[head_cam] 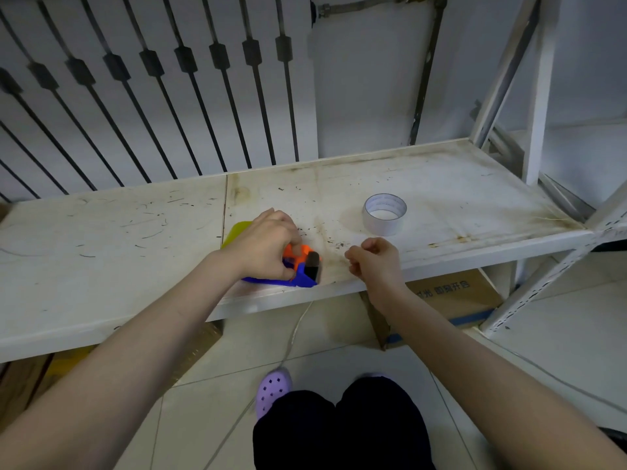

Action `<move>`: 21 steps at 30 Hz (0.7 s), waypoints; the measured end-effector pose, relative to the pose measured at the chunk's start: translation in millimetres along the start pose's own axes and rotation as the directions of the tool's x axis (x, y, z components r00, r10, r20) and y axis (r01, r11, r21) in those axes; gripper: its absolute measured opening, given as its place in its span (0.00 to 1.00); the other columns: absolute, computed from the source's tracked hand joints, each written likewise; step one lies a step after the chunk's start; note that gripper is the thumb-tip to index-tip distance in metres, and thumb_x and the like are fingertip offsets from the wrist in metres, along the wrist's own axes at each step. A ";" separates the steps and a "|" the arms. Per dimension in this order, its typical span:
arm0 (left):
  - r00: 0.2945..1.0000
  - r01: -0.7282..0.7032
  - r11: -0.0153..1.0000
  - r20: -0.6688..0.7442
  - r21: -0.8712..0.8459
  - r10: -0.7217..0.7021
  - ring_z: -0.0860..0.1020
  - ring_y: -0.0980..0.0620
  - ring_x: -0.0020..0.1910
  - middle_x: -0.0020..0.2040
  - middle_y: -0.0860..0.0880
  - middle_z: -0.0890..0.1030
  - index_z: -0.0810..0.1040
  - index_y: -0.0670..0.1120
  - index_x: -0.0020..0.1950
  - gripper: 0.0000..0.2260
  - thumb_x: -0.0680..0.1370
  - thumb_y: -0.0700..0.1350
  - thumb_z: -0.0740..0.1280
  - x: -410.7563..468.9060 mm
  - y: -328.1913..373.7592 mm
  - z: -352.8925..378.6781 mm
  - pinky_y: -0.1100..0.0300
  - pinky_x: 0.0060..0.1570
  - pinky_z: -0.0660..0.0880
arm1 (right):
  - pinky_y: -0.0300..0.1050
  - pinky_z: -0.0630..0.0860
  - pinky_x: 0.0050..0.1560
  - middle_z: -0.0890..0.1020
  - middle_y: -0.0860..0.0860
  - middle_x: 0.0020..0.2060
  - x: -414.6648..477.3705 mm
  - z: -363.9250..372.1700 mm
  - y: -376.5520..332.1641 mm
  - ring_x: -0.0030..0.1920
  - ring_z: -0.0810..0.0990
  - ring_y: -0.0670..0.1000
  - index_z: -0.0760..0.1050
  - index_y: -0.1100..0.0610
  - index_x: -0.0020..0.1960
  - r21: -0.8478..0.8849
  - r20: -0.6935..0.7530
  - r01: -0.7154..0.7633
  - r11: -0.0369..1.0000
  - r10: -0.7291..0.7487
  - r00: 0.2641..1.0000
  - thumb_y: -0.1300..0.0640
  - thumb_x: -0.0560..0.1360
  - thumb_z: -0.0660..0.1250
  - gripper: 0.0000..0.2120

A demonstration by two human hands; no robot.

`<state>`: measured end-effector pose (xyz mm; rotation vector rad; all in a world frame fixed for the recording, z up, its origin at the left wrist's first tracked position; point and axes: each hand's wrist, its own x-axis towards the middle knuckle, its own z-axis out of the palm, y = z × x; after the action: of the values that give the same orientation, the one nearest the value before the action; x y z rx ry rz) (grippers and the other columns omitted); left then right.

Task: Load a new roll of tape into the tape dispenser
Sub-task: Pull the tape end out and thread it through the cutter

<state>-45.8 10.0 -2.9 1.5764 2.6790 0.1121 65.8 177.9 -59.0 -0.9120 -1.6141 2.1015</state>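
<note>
A blue tape dispenser (298,278) with an orange hub and a black roller lies near the front edge of the white shelf (135,239). My left hand (263,244) covers most of it and grips it from above. A yellow flap sticks out behind that hand. A white tape roll (384,215) stands flat on the shelf, further back and to the right, untouched. My right hand (375,261) hovers at the shelf's front edge, right of the dispenser, fingers curled shut with nothing visible in them.
The shelf is stained and scratched, with white metal uprights (539,96) at its right end. Black railing bars (190,96) stand behind it. A cardboard box (451,296) sits under the shelf. A thin cable (295,330) runs across the tiled floor by my feet.
</note>
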 end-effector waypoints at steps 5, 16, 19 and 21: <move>1.000 -0.017 1.000 0.006 -0.007 0.017 0.70 0.51 0.54 0.42 0.54 0.79 0.79 0.52 0.38 0.15 0.59 0.60 0.73 -0.6 -0.2 -1.5 0.58 0.57 0.61 | 0.36 0.73 0.25 0.71 0.56 0.31 -7.6 -6.1 8.7 0.28 0.71 0.50 0.63 0.57 0.35 -0.009 0.017 -0.030 0.999 0.031 0.999 0.69 0.68 0.68 0.15; 1.000 0.019 0.999 0.020 0.046 -0.020 0.71 0.52 0.54 0.43 0.53 0.79 0.79 0.52 0.37 0.15 0.61 0.62 0.71 0.1 0.8 3.3 0.53 0.68 0.58 | 0.35 0.73 0.22 0.73 0.57 0.31 -8.3 -6.7 9.6 0.27 0.73 0.51 0.65 0.58 0.37 -0.095 0.081 -0.061 0.994 0.068 0.994 0.71 0.69 0.68 0.14; 0.999 0.019 0.997 0.028 0.070 -0.021 0.72 0.52 0.55 0.44 0.54 0.79 0.80 0.52 0.38 0.15 0.61 0.62 0.71 1.7 0.9 3.5 0.52 0.69 0.57 | 0.36 0.75 0.26 0.73 0.58 0.33 -6.8 -7.6 10.3 0.28 0.73 0.51 0.65 0.58 0.37 -0.108 0.079 -0.044 0.993 0.053 0.996 0.71 0.69 0.68 0.14; 0.999 0.022 0.996 0.034 0.082 -0.024 0.71 0.52 0.56 0.45 0.54 0.80 0.81 0.52 0.40 0.17 0.61 0.63 0.70 2.3 0.3 3.9 0.52 0.69 0.56 | 0.39 0.78 0.31 0.73 0.57 0.33 -3.9 -6.8 10.2 0.28 0.74 0.51 0.65 0.58 0.38 -0.118 0.044 -0.033 0.993 0.039 0.998 0.71 0.69 0.68 0.13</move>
<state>-46.3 12.3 -6.8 1.5529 2.7072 -0.0250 74.3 177.4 -68.5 -0.9421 -1.7731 2.0853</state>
